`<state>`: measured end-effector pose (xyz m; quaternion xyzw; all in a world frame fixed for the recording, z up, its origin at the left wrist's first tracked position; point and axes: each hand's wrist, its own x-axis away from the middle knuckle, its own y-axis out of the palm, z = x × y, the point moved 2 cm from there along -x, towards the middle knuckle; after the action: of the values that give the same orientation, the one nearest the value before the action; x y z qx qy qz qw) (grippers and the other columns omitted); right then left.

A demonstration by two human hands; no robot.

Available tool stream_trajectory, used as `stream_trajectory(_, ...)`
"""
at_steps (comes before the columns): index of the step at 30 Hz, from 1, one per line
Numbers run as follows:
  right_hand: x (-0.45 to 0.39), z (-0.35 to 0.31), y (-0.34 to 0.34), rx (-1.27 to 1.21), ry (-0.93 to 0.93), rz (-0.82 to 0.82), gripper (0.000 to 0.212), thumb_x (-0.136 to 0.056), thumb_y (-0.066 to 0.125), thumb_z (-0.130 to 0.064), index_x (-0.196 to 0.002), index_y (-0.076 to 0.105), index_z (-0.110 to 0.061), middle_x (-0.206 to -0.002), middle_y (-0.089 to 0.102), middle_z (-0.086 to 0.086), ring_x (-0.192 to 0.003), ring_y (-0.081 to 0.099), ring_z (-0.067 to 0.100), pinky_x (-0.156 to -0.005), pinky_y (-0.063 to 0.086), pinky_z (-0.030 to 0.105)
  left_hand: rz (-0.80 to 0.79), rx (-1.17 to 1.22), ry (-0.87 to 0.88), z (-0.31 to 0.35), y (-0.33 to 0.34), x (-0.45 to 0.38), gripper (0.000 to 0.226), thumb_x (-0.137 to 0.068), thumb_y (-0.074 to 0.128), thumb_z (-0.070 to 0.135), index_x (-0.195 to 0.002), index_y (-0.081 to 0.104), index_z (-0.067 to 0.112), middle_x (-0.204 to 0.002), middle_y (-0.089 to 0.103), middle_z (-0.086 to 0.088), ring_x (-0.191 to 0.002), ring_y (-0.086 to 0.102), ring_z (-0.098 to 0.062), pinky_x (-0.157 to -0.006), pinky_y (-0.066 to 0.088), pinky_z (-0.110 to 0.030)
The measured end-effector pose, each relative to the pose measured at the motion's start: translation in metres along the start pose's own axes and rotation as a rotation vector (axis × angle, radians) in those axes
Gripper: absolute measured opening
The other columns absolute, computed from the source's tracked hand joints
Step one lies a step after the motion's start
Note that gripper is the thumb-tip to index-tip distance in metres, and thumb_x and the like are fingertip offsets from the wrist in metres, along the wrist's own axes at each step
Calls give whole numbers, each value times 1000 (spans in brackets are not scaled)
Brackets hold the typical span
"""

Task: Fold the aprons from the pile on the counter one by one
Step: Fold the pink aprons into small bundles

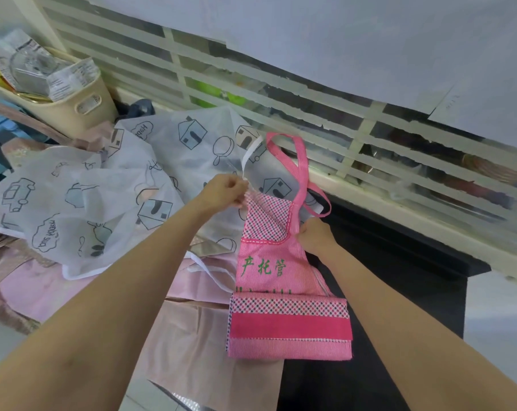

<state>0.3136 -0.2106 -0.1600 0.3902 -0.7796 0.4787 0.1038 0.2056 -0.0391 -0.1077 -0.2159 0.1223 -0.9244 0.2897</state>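
A pink striped apron (pixel 276 280) with green characters and a checked bib lies folded lengthwise on the black counter (pixel 399 262). Its lower part is doubled up into a wide band near me. My left hand (pixel 226 191) pinches the bib's top left corner. My right hand (pixel 316 235) grips the bib's right edge where the pink neck strap (pixel 301 164) joins. The strap loops away toward the wall. To the left lies the pile: a white translucent apron (pixel 126 185) printed with houses and cars, over pale pink aprons (pixel 186 336).
A cream plastic basket (pixel 82 111) with papers and a wrapped item stands at the back left. A slatted white grille (pixel 281 84) runs along the wall behind the counter. A white surface (pixel 497 321) adjoins the counter at the right.
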Motion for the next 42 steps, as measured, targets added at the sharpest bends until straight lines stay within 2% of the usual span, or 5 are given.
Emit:
stream_trajectory(17,28,16,-12,-176,-27,-293,30,-87,63,-18,-112,46,-15,-104,47,-1,-102,51,19,-84,46,30,7,-303,-196,-37,34,46,5,-92,55,14,-91,54,10,-88,60,-6,-87,57,-25,-85,50,-37)
stream_trajectory(23,54,28,-9,275,-199,142,30,-88,51,-6,-115,38,-8,-108,44,10,-96,44,24,-72,42,30,423,-458,3,-32,28,67,20,-93,47,11,-111,53,3,-110,56,-13,-95,58,-31,-80,44,-36)
stream_trajectory(31,116,40,9,685,-723,-94,46,-89,55,-41,-126,47,-15,-132,36,5,-125,30,21,-110,23,36,-303,-769,584,-69,84,143,63,-89,30,49,-127,53,5,-128,54,-10,-117,51,-24,-102,39,-34)
stream_trajectory(36,138,87,18,974,-580,-260,95,-85,60,-35,-151,-7,-21,-158,-9,6,-145,-8,32,-115,-6,55,-475,-1125,409,-100,89,168,100,-63,-2,81,-136,-28,18,-144,-27,5,-134,-26,-8,-110,-21,-26)
stream_trajectory(42,141,85,24,960,-485,-284,91,-87,56,-12,-151,-8,-15,-159,-9,7,-145,-4,37,-116,12,53,-412,-914,341,-105,74,177,105,-76,64,50,-150,-4,18,-155,-7,5,-143,1,-9,-111,-3,-20)
